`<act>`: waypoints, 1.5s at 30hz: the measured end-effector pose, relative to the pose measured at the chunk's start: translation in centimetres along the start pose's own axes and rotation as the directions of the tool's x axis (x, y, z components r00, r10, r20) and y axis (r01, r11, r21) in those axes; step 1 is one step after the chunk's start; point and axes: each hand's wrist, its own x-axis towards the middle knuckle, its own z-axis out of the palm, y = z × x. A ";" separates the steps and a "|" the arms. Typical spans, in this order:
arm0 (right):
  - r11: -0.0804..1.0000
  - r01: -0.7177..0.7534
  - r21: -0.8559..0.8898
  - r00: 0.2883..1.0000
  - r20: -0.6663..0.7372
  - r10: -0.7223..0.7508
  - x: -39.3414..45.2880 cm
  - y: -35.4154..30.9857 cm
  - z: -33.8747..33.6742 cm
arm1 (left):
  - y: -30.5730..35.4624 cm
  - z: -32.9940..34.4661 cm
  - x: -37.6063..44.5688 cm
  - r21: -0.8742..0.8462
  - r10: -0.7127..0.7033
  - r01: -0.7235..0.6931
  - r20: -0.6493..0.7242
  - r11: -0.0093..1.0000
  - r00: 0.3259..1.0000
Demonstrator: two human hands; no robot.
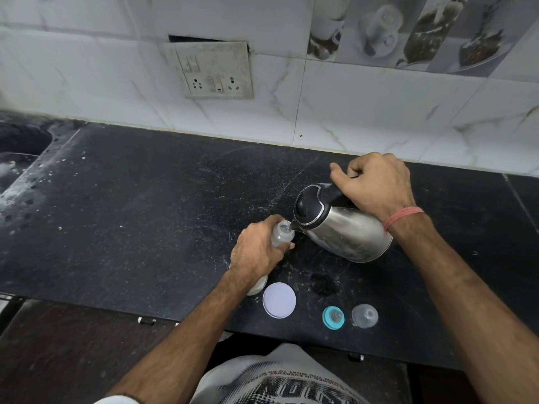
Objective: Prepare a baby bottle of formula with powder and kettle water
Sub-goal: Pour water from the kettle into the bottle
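My left hand (258, 252) grips a clear baby bottle (281, 233) that stands on the black counter (131, 214). My right hand (376, 185) holds the black handle of a steel kettle (344, 225), tilted left with its spout over the bottle's open mouth. Near the front edge lie a round white lid (279, 300), a teal bottle ring with its teat (333, 317) and a clear dome cap (365, 316). A pale container (258, 285) shows partly under my left wrist.
A sink (17, 153) lies at the far left of the counter. A tiled wall with a switch and socket plate (215, 71) rises behind. The counter's front edge runs just past the lid and cap, with dark cabinet fronts (58, 345) below.
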 end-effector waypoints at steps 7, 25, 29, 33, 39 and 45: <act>1.000 -0.007 0.000 1.000 0.001 0.007 0.0 0.0 0.0 | 0.3 0.0 0.0 0.016 0.004 -0.004 -0.003 1.000 1.000; 1.000 -0.015 -0.003 1.000 0.012 0.015 0.1 0.1 -0.1 | -0.1 0.3 0.2 0.014 0.021 -0.021 -0.001 1.000 1.000; 1.000 -0.013 -0.006 1.000 0.010 0.013 0.0 -0.1 -0.2 | -0.2 0.3 0.2 0.012 0.018 -0.018 -0.001 1.000 1.000; 1.000 -0.011 -0.006 1.000 0.007 0.011 0.1 -0.1 -0.2 | -0.2 0.4 0.3 0.015 0.025 -0.025 -0.009 1.000 1.000; 1.000 -0.014 -0.008 1.000 0.008 0.014 0.0 -0.1 -0.1 | -0.3 0.5 0.2 0.015 0.023 -0.023 -0.006 1.000 1.000; 1.000 -0.018 -0.014 1.000 0.013 0.018 0.0 -0.2 -0.1 | -0.3 0.4 0.2 0.015 0.037 -0.037 -0.010 0.999 0.999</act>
